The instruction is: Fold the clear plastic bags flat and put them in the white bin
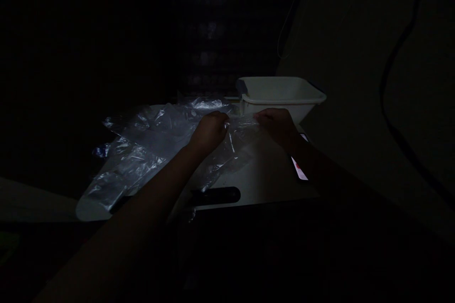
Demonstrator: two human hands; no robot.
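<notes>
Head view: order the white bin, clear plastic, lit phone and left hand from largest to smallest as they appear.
1. Clear plastic
2. White bin
3. Left hand
4. Lit phone, judged by its visible part; the right forearm hides some.

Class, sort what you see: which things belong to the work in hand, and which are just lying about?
In the work:
left hand and right hand, both gripping
clear plastic
crumpled plastic pile, probably

Seemingly just lying about:
white bin, beyond the hands
lit phone
dark elongated thing, too dim to identify
</notes>
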